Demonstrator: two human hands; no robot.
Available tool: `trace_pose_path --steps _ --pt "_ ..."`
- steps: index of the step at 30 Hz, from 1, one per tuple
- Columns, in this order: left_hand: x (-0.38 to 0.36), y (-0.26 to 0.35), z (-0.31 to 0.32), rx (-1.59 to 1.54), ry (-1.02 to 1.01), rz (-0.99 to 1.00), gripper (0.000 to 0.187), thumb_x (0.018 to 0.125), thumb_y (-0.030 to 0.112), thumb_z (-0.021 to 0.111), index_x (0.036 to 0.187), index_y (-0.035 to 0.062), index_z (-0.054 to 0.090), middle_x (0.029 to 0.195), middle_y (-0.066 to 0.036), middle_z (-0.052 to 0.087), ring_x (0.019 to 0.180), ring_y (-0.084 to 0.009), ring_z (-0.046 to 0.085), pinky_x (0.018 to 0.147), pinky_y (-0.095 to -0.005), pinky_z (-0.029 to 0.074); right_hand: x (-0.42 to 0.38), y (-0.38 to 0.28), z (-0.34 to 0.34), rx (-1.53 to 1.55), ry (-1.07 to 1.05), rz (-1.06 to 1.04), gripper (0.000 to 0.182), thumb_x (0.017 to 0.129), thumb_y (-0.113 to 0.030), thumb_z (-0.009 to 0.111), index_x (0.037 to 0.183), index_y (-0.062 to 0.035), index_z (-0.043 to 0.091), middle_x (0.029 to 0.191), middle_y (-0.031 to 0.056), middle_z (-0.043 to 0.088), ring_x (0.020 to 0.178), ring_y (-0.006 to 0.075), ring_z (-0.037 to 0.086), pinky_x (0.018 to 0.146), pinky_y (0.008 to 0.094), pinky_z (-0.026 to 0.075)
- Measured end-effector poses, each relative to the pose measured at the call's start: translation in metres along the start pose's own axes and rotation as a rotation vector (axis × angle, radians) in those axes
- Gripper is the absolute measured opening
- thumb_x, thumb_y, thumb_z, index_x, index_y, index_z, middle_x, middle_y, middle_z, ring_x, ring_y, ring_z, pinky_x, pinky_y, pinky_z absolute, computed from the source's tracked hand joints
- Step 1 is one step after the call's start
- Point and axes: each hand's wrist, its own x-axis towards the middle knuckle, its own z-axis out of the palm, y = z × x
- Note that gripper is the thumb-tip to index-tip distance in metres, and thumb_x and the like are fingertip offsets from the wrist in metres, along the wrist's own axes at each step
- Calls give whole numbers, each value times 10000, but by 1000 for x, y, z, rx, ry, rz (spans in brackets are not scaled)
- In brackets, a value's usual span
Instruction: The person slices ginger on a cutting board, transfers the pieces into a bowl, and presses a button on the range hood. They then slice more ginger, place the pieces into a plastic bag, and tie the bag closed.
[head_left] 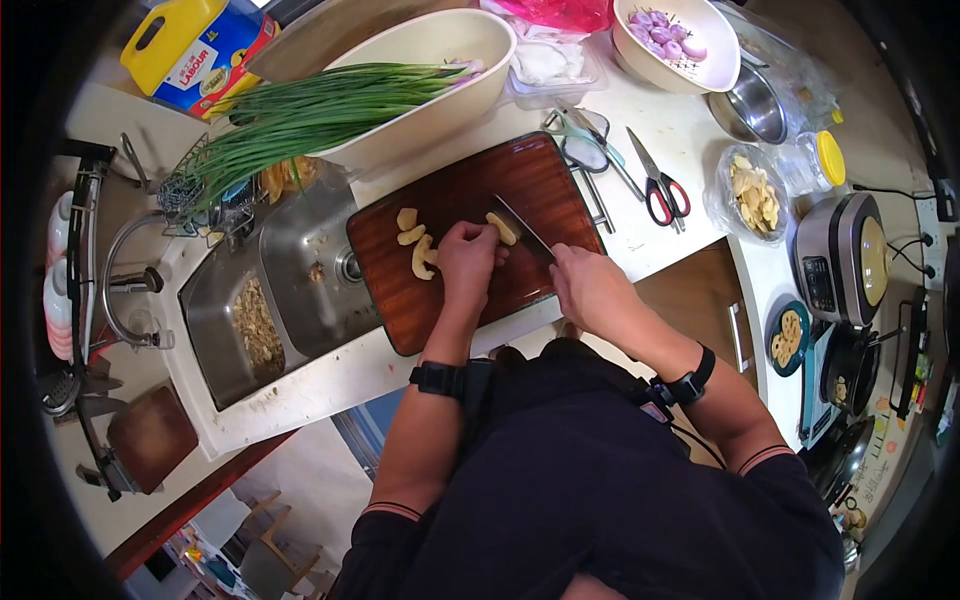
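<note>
At the middle of the frame my left hand pressed down on a pale piece of ginger on the dark wooden board, fingers curled and pinching the piece in place. My right hand sat just to the right of it, its grip closed around the handle of a knife, whose blade ran up and left to meet the ginger right beside my left fingertips. Three or four cut pieces lay on the board just left of my left hand, apart from the blade. The board lay across the white counter, with its left end over the edge of the steel sink, which filled the left-centre of the frame and held scraps in its lower basin. Above the board, a cream oval bowl carried a long bunch of green onions that stuck out to the left over the sink. At the upper right of the board lay scissors with red handles, near a second, pale pair. Farther up right stood a white bowl with shallots, and at the right a clear bag of pale slices. A yellow bottle lay at the upper left.
</note>
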Motion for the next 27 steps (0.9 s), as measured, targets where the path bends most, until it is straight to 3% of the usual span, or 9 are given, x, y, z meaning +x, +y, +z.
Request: trace_pose_path --steps 11,14,17,27 --pt "1 -1 1 -46 1 -1 122 877 79 641 838 -31 605 718 -97 657 577 -147 652 528 -263 527 17 -6 3 -50 -67 20 142 959 -95 530 932 43 552 803 267 660 767 450 661 692 515 532" --pt "1 -1 1 -37 3 -10 123 878 74 641 834 -34 603 725 -99 659 578 -148 655 527 -266 534 29 1 19 -23 -26 13 137 942 -86 553 914 47 532 777 283 626 752 475 629 680 533 498" --pt "1 0 0 -13 -18 -13 92 868 68 620 856 -22 609 746 -93 653 629 -164 673 576 -275 548 35 2 30 -37 -26 32 157 951 -104 543 917 49 534 800 290 635 773 478 634 693 532 503" --pt "1 -2 -1 -40 -17 16 107 886 70 627 847 -26 603 739 -95 661 587 -149 662 540 -263 535 17 -12 -3 -42 26 67 152 964 -111 540 935 38 530 840 289 637 795 474 631 701 529 500"
